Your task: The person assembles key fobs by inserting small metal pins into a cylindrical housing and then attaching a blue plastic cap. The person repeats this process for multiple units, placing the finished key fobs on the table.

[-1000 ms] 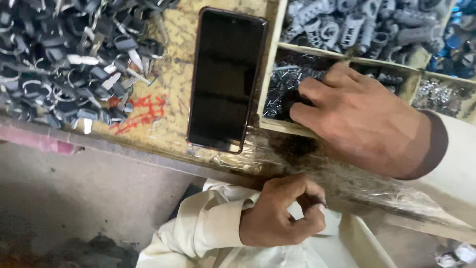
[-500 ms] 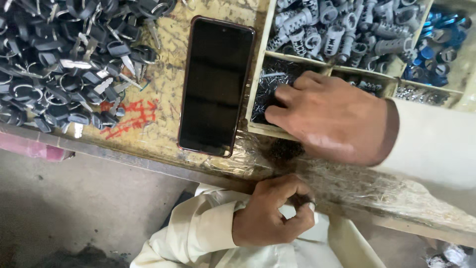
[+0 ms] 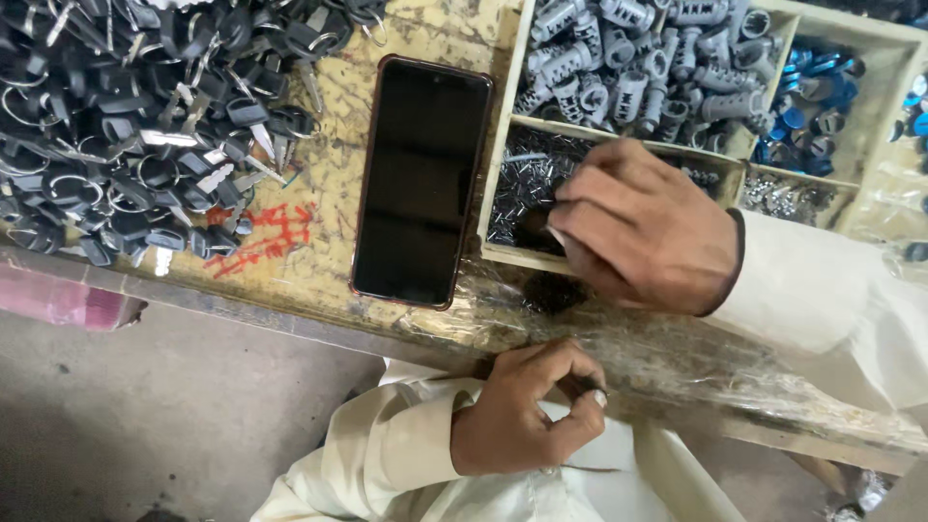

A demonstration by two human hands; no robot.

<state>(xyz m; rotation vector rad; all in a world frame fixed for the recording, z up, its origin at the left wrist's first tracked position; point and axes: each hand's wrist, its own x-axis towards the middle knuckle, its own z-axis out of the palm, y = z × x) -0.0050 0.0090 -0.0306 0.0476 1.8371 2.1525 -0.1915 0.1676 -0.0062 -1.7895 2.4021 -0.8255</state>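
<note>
My right hand reaches from the right into a wooden tray compartment full of small dark metal pins. Its fingertips are pinched together in the pins. My left hand is curled below the bench edge, in front of my cream-coloured clothing. It is closed around a small part, and only that part's silvery tip shows. A black phone with a dark screen lies flat on the bench, just left of the tray.
A heap of black-headed keys with rings covers the bench's left side. Other tray compartments hold grey cylinders, blue parts and small silvery bits. Plastic film wraps the bench's front edge.
The view has shifted, so the bench looks closer. My right hand stays in the pin compartment with its fingers drawn tighter. My left hand remains curled below the edge.
</note>
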